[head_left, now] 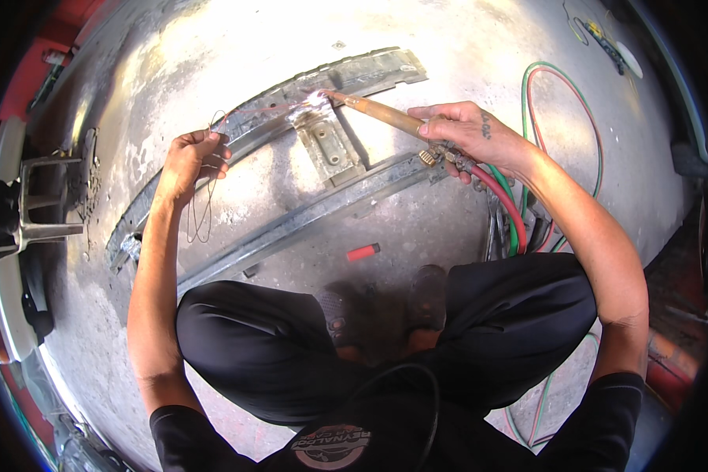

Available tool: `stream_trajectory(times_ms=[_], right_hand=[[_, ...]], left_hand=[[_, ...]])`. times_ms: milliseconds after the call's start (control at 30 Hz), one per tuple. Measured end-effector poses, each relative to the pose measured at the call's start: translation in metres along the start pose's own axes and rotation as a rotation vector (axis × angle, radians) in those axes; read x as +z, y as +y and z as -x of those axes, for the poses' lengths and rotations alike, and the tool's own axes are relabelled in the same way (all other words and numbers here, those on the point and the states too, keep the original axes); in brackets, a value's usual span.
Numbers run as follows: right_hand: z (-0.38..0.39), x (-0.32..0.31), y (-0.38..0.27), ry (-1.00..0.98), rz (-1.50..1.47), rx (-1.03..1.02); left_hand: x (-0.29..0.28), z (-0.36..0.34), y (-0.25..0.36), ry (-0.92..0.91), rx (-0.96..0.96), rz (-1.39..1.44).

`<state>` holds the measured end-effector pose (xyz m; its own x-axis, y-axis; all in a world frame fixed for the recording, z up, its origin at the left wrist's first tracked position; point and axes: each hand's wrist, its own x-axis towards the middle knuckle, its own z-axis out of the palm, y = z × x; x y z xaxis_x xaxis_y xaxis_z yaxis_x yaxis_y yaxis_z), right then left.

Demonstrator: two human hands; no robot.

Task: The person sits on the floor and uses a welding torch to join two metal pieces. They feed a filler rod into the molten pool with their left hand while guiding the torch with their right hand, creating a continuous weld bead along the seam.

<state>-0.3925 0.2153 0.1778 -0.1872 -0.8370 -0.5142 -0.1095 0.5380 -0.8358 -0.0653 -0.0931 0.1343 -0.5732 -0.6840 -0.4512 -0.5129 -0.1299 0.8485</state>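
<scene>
My right hand (480,138) is closed around a gas torch (381,114), fingers near its brass valves. The torch's tip points left to a bright glowing spot on top of a short metal bracket (330,145). That bracket bridges a curved metal beam (377,64) and a straighter metal bar (291,224), all lying on the floor. Between thumb and fingers, my left hand (193,161) pinches a thin filler wire (267,108). One end of the wire reaches the glowing spot; the rest hangs in loose loops below the hand.
A red hose (507,197) and a green hose (519,232) trail from the torch, looping on the floor at right. A small red cylinder (363,252) lies before my feet. Far left stands a grey plastic chair (47,230). Tools (603,43) lie at the far right.
</scene>
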Motion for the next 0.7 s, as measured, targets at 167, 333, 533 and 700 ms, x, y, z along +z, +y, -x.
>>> stream_trajectory(times_ms=[167, 333, 533, 700], right_hand=[[-0.0005, -0.0002, 0.0006, -0.002, 0.001, 0.006], [0.002, 0.0011, -0.0023, 0.008, 0.004, 0.006], [0.0019, 0.0005, -0.001, 0.012, 0.007, -0.001], [0.0022, 0.0004, -0.0024, 0.009, -0.002, -0.001]], left_hand=[[-0.0044, -0.0032, -0.0049, -0.005, 0.009, 0.003], [-0.0047, -0.0021, -0.0033, -0.006, 0.007, 0.006], [-0.0057, -0.0026, -0.0038, -0.007, 0.005, 0.02], [-0.0053, -0.0032, -0.0043, -0.005, 0.008, 0.018]])
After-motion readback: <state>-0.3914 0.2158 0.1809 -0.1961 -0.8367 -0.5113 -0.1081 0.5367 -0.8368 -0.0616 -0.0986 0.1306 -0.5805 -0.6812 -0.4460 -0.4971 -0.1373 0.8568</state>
